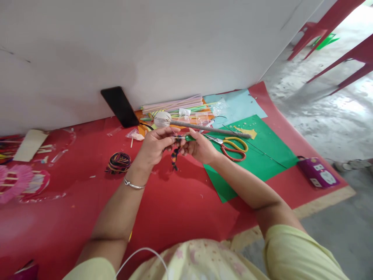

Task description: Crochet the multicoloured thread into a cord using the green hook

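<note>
In the head view my right hand grips the green handle of a thin metal crochet hook, its shaft pointing left. Facing it, my left hand pinches dark multicoloured yarn at the hook's tip. A short strip of worked yarn in black, orange and purple dangles between both hands above the red table cover. The matching ball of yarn lies to the left of my left wrist. My fingers partly hide the hook's tip and the stitches.
Scissors with red and yellow handles lie right of my hands on green paper. Behind are a white-headed stick and pastel straws. A phone leans on the wall. A purple box sits at right, pink crafts at left.
</note>
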`<action>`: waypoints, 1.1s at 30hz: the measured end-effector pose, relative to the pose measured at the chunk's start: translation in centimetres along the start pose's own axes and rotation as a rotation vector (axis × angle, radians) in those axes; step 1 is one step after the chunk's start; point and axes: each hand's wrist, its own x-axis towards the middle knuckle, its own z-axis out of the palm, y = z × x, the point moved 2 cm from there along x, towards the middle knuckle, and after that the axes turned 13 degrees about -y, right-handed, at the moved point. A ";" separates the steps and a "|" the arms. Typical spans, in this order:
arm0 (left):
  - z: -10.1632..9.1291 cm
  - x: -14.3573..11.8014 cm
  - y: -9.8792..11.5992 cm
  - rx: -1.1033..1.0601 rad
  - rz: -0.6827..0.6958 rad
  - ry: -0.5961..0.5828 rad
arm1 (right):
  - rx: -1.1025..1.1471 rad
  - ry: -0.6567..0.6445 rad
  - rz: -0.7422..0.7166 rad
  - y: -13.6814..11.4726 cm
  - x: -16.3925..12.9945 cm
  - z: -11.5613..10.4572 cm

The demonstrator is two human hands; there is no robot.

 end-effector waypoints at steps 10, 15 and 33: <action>-0.4 0.3 -0.4 0.000 0.000 0.128 | -0.773 0.072 -0.428 -1.3 -1.6 0.6; -0.2 0.4 -0.5 -0.103 -0.016 0.141 | -0.701 0.128 -0.460 -0.8 -1.3 0.7; 1.9 0.7 -2.8 -0.080 0.158 0.389 | 0.276 0.338 -0.105 2.5 1.0 2.8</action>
